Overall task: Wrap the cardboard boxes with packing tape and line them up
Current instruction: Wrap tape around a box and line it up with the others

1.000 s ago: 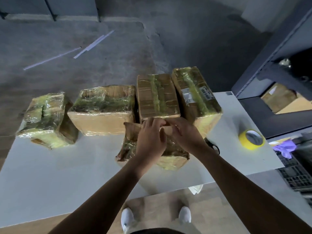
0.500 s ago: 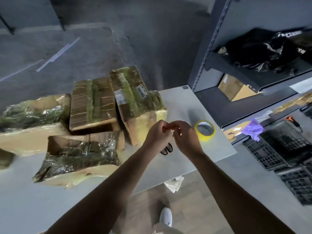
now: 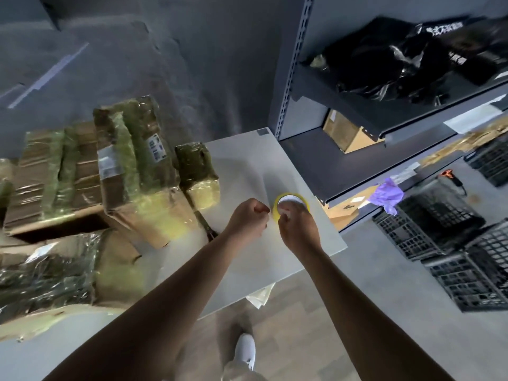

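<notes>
Nothing legible: label [image 3: 156,147] on a taped box [image 3: 129,174] (barcode, perhaps) and black bag [image 3: 406,61] print both blurred.

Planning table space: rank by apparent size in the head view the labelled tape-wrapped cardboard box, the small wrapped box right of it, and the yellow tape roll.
1. Labelled tape-wrapped cardboard box
2. Small wrapped box
3. Yellow tape roll, partly hidden by the right hand

one head-worn camera looks steeply down, close over the table [image 3: 247,160] edge.
</notes>
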Tool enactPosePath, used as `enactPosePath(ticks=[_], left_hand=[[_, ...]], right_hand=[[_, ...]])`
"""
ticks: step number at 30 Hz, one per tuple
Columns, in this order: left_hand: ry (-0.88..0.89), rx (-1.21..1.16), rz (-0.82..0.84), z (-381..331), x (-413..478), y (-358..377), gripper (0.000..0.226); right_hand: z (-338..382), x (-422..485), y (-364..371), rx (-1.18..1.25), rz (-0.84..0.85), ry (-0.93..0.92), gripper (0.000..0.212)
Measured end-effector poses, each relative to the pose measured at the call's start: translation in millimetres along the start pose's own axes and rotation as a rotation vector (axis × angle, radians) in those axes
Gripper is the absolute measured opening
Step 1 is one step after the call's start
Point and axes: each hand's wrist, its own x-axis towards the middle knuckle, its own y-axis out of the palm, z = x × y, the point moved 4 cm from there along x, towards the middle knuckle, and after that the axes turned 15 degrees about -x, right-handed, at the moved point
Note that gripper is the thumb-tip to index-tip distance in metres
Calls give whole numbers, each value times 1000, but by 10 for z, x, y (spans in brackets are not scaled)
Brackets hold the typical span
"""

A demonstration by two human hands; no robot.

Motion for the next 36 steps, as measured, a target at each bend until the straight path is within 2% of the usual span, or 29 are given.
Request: enactPosePath(ticks=[7,12,17,19,23,26,30,34,36], left_hand=[[-106,-24,-41,198,165,48,19],[-131,-7,-60,240,164,-26,20],[-158,-3,-75,207,99,-183,20],[-157,18,-96,187,39,-280,21],[-87,67,-106,65,-71,-460,13],[-84,-51,-115,-61,-160,-589,22],[41,-149,-133,-282,-334,-746,14],[165,-202,-225,-576,-529,-933,16],[195,-233,-236,-733,-631,-1030,15]], right_hand=[[-281,215,341,-166,168,126,36],[-355,278,489,-114,204,251,31],[-88,233,408,-69,159,98,15],[64,186,303,-57,106,26,16],[356,84,59,190,110,-8,19],[566,12,-147,402,122,3,21],[805,-30,-392,524,169,-26,20],[1053,-82,-636,476,86,-131,17],[1206,-125,-734,536,61,-156,17]])
